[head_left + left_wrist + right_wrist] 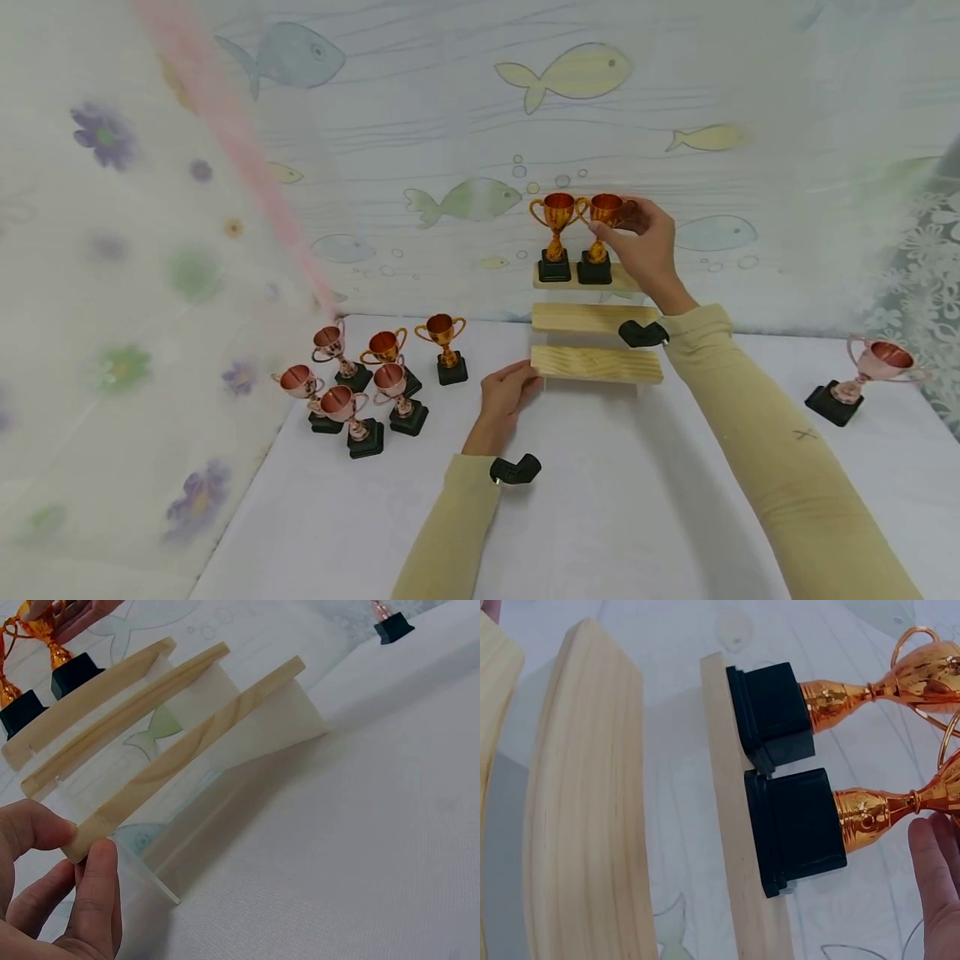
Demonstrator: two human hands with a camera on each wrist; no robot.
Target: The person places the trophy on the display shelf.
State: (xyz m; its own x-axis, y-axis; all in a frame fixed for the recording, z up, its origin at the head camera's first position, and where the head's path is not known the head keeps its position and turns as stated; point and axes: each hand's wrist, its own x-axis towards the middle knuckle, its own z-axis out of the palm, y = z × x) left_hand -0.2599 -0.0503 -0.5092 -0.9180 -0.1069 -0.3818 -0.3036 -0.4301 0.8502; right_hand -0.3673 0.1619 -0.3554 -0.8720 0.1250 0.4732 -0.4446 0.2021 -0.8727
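Note:
A three-step display stand with wooden planks point(596, 364) is on the white cloth against the wall. My left hand point(507, 404) pinches the left end of its lowest plank between thumb and fingers point(96, 892). On the top plank point(739, 877), two gold trophy cups with black bases stand side by side: the left trophy point(555, 265) and the right trophy point(595, 268). With thumb in front and fingers behind, my right hand point(648, 250) holds the right trophy by its cup. Its base point(802, 825) sits on the plank, close beside the other base.
Left of the stand are two gold trophies, one by itself point(452, 367) and one point(384, 346) among several rose-gold trophies point(365, 437). Another rose-gold trophy point(836, 402) is far right. A fish-patterned wall covering point(420, 275) hangs right behind the stand.

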